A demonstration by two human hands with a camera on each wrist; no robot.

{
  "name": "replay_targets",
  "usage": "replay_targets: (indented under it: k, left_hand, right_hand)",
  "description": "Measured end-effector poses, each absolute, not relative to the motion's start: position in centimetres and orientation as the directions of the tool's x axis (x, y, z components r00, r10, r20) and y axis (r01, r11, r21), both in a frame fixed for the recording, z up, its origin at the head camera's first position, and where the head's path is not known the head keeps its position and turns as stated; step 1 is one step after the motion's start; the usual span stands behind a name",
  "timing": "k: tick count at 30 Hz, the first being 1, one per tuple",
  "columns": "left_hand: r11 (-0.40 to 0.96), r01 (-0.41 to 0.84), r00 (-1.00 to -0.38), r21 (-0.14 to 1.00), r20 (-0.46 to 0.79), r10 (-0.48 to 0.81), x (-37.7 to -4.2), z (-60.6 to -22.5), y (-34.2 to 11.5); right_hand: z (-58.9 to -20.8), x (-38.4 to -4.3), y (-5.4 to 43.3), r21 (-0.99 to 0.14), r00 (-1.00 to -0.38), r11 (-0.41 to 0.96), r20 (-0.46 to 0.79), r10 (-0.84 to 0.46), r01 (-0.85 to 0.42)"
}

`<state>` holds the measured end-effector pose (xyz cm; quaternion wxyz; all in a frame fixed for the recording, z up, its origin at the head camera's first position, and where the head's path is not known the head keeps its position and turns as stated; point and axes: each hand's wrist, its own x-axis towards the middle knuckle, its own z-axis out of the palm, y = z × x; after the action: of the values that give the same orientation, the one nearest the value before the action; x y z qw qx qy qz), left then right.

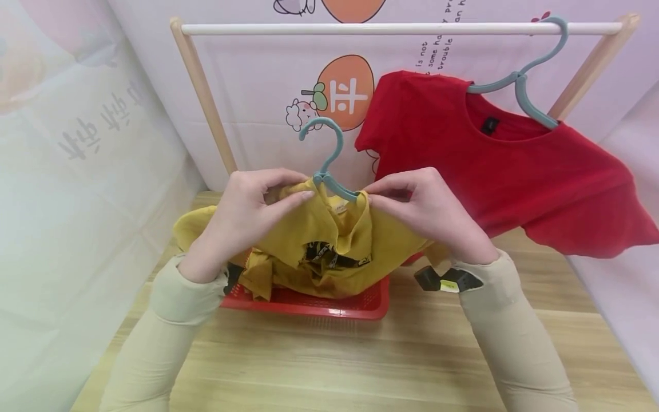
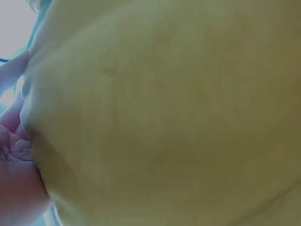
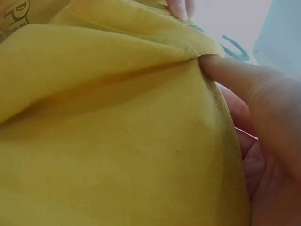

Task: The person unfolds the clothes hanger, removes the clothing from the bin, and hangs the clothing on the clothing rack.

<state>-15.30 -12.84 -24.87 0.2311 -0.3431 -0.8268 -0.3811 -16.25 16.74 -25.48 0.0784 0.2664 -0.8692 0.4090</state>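
A yellow T-shirt [image 1: 393, 237] with a black print hangs between the two hands. A blue-green hanger [image 1: 337, 150] sits in its neck opening, hook upward, its right arm going under the collar. My left hand [image 1: 252, 200] pinches the shirt at the left side of the neck, close to the hanger's joint. On the other side my right hand [image 1: 424, 200] pinches the collar edge by the hanger's right arm. Yellow cloth [image 2: 164, 113] covers most of the left wrist view. In the right wrist view, the thumb [image 3: 230, 73] presses on the shirt's edge.
A red T-shirt [image 1: 427, 123] hangs on another blue-green hanger [image 1: 526, 97] from the white rod [image 1: 401, 28] of a wooden-legged rack. Below the yellow shirt, a red plastic basket [image 1: 329, 309] stands on the wood-grain table [image 1: 329, 366]. Printed white sheets enclose the area.
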Motion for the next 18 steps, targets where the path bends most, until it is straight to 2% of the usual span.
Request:
replay_targets:
  k: [7, 12, 18]
  left_hand:
    - [0.519, 0.719, -0.679, 0.463, 0.628, 0.38, -15.8, -24.8, -15.4]
    - [0.558, 0.665, -0.73, 0.496, 0.588, 0.348, -15.7, -24.6, -17.2]
    - [0.603, 0.623, -0.772, 0.498, 0.518, 0.369, -15.7, -24.7, -18.2]
  right_hand:
    - [-24.7, -16.3, 19.0, -0.659, -0.849, 0.537, 0.386, -0.36, -0.527]
    - [-24.3, -16.3, 20.6, -0.675, -0.864, 0.54, 0.376, -0.335, -0.503]
    - [-24.1, -16.3, 21.3, -0.668, -0.857, 0.537, 0.397, -0.329, -0.516]
